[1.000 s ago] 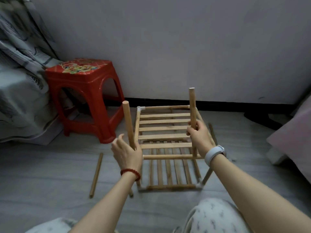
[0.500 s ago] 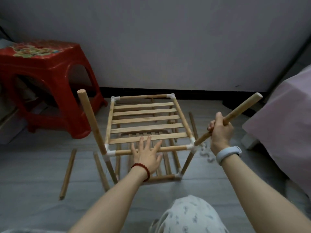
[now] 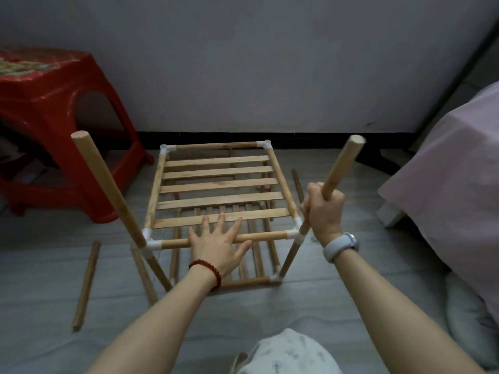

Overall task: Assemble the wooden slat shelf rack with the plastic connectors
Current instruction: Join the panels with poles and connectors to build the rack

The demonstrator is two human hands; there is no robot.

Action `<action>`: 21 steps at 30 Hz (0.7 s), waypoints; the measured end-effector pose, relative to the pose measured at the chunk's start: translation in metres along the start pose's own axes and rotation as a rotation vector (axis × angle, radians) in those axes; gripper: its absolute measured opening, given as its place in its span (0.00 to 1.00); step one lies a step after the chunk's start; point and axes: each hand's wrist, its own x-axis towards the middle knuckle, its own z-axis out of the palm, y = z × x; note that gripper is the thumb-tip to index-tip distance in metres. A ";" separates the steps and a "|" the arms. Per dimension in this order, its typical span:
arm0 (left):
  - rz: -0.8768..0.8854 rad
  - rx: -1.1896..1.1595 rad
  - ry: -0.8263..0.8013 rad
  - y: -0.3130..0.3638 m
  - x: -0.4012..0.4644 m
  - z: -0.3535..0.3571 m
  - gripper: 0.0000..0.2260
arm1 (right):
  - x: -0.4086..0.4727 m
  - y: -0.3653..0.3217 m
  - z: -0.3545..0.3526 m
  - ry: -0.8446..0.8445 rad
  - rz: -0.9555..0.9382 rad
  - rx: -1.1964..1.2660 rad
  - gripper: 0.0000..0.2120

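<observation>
Now that my right hand has swung its dowel steeper over the right-centre connector, my left hand still presses flat, fingers spread, on the rail, so seating comes next.

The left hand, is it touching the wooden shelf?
Touching. The head view shows the left hand lying flat with spread fingers on the shelf's front rail and nearest slat.

Both forearms are bare, no sleeves being seen. A bracelet of dark red beads is worn on the left wrist, and a pale band, possibly a watch, on the right. Light patterned cloth covers the knee.
</observation>
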 end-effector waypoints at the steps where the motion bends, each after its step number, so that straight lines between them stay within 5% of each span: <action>1: 0.007 -0.002 -0.005 0.000 0.001 -0.001 0.29 | 0.000 0.001 0.004 0.002 -0.020 -0.018 0.20; 6: 0.018 0.004 -0.011 0.000 -0.001 0.001 0.29 | 0.008 0.005 0.006 0.232 0.031 0.044 0.19; 16: 0.016 -0.043 -0.091 -0.006 -0.002 -0.006 0.30 | -0.010 -0.007 0.011 0.126 0.075 -0.044 0.16; 21: 0.012 -0.032 -0.049 -0.006 -0.002 -0.002 0.31 | -0.013 -0.018 0.027 0.323 0.014 -0.039 0.18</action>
